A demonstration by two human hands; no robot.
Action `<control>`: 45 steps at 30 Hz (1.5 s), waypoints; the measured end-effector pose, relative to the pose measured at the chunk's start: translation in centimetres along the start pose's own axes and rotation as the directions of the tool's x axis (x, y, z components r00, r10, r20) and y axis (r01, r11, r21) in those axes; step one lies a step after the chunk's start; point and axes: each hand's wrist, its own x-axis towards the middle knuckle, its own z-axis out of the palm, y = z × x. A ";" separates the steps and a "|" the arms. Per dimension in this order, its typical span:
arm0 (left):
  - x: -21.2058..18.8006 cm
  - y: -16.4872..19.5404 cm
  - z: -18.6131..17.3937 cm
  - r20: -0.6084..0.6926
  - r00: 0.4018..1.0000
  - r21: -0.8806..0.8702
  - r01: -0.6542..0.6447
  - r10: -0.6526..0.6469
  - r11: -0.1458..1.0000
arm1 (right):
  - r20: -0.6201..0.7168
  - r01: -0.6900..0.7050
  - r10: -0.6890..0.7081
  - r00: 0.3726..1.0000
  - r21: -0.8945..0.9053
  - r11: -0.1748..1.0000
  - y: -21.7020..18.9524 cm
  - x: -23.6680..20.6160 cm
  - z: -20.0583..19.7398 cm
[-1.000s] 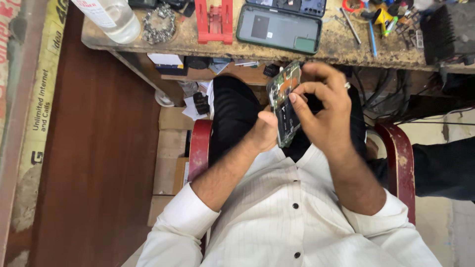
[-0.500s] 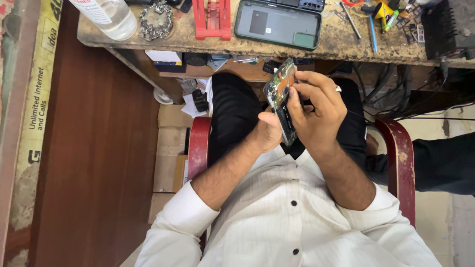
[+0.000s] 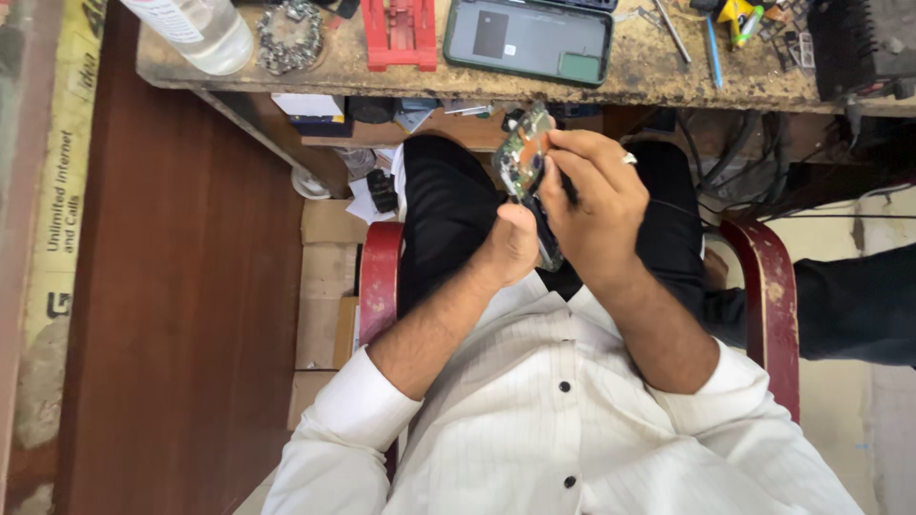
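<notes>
An opened phone [image 3: 527, 164] with its circuit board showing is held upright over my lap, below the workbench edge. My left hand [image 3: 510, 246] grips its lower part from the left. My right hand [image 3: 593, 202] wraps the right side, its fingers curled over the top near the board; a ring shows on one finger. Both forearms come out of rolled white striped sleeves. Whether my right hand also holds a small tool cannot be seen.
A worn workbench [image 3: 658, 72] runs along the top with a dark green phone back cover [image 3: 528, 40], a red holder [image 3: 401, 30], a plastic bottle [image 3: 196, 29], a metal chain [image 3: 288, 38] and several tools [image 3: 711, 38]. Red chair arms [image 3: 380, 272] flank me. Another person's dark sleeve [image 3: 854, 310] is at right.
The view has shifted, with the bench now higher in frame. My hands and the phone stay together at about the same spot over my lap; the grip looks unchanged.
</notes>
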 end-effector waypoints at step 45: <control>0.3 7.0 0.4 0.070 0.997 -0.726 0.036 0.021 0.687 | 0.497 -0.389 -0.075 0.864 0.757 0.525 1.8 0.7 -7.6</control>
